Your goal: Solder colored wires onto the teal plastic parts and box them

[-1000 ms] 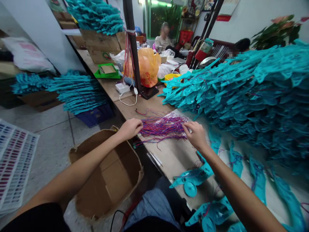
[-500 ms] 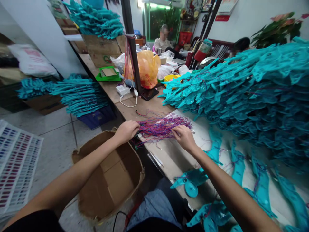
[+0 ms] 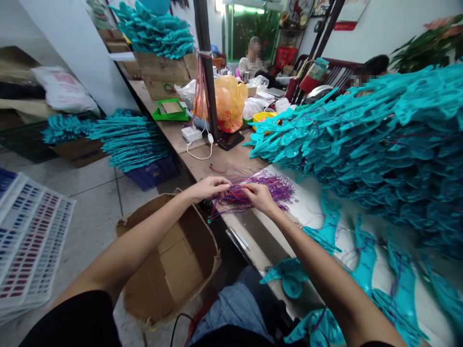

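A loose bundle of thin red, blue and purple wires [image 3: 280,189] lies across the table edge. My left hand [image 3: 212,187] is at the bundle's left end, thumb and fingers pinched together on wires. From the right, my right hand [image 3: 259,196] pinches wires near the middle of the bundle, a short gap from the left. Which strands each hand grips is too fine to make out. Teal plastic pieces with wires attached, such as one curved piece [image 3: 330,214], lie on the table beside my right forearm.
A big stack of teal plastic parts [image 3: 361,135] rises at the right. Below the table edge stands an open cardboard box [image 3: 181,260]. A white plastic crate [image 3: 39,236] is on the floor at left. Behind the wires are a dark post [image 3: 206,72] and an orange bag [image 3: 229,103]. Two people sit farther back.
My left hand has moved right along the wires, and my right hand has shifted slightly left, so they are closer together. The view has turned a little left.
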A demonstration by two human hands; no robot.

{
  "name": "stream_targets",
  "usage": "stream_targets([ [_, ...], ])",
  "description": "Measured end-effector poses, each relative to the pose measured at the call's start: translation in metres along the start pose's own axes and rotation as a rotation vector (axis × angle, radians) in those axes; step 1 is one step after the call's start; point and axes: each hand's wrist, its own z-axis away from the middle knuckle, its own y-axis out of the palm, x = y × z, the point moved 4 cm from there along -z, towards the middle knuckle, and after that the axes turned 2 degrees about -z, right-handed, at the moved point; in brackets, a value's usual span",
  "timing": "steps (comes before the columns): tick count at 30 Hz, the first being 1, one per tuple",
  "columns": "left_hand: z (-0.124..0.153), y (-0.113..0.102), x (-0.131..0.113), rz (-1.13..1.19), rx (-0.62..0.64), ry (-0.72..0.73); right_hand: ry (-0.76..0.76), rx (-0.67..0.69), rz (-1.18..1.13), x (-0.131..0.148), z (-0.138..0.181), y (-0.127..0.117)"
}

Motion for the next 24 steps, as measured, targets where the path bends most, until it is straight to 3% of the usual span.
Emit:
stream_targets([
  [3,-0.002,-0.002,0.006,0.074,0.05,-0.001,0.075,-0.035,-0.12,-0.012,0.003,-0.011],
  [8,-0.015,-0.007,0.003,-0.027,-0.046,-0.09,0.182,-0.072,-0.351,-0.023,0.004,-0.02],
  [11,-0.023,-0.015,-0.017,-0.143,-0.064,-0.118,0.229,-0.129,-0.474,-0.026,0.007,-0.031],
  [14,-0.038,-0.028,-0.047,-0.263,-0.118,-0.01,0.269,-0.266,-0.601,-0.031,0.016,-0.05],
  [18,-0.077,-0.038,-0.074,-0.505,-0.359,0.133,0.305,-0.482,-0.675,-0.032,0.036,-0.079],
  [21,-0.11,-0.026,-0.072,-0.712,-0.495,0.205,0.294,-0.484,-0.671,-0.023,0.046,-0.098],
  [24,-0.133,0.001,-0.053,-0.799,-0.341,0.227,0.258,-0.516,-0.724,-0.012,0.05,-0.117],
])
